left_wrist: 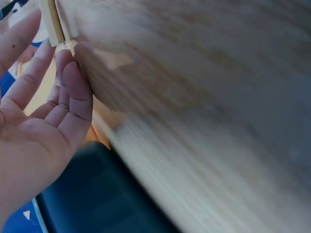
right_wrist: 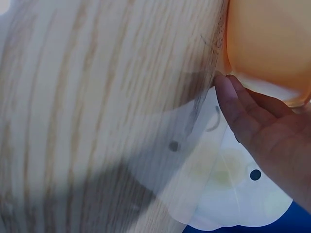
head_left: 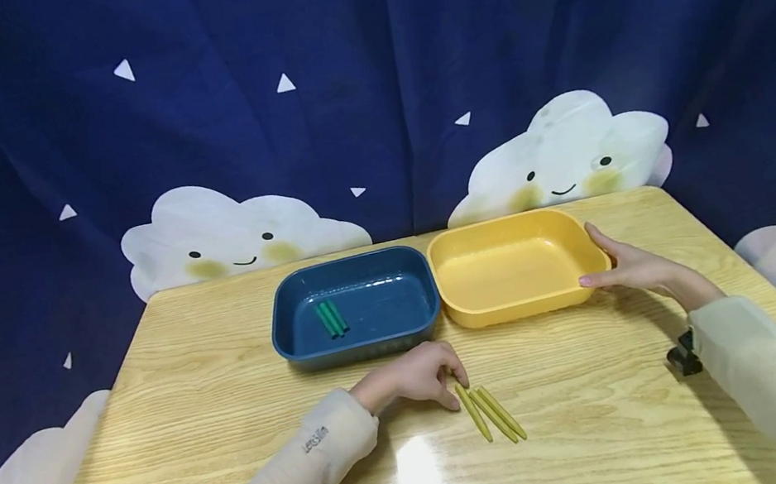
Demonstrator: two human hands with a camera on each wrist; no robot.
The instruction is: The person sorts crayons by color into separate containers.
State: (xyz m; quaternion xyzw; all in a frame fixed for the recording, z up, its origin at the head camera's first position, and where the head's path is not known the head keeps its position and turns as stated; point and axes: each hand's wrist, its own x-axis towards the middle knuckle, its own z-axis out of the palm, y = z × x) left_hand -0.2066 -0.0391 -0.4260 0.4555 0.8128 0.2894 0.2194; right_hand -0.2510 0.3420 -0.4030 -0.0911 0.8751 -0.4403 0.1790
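My left hand (head_left: 423, 372) is at the upper ends of a small group of slim yellow sticks (head_left: 495, 414) on the table. Its thumb and forefinger are bent but stand apart. In the left wrist view, a stick end (left_wrist: 56, 31) shows just beyond the fingertips, not pinched. At the right end of the yellow bin (head_left: 526, 309), my right hand (head_left: 628, 266) touches the outer wall, thumb by the near corner and a finger extended along the far side. The right wrist view shows straight fingers (right_wrist: 231, 99) against the bin.
A dark blue bin (head_left: 359, 353) stands left of the yellow one, its side up against it. Several short green sticks (head_left: 331, 317) lie inside it. Behind the wooden table (head_left: 206, 386) hangs a blue curtain (head_left: 348, 72) with clouds. A small black device (head_left: 684, 357) sits at the right wrist.
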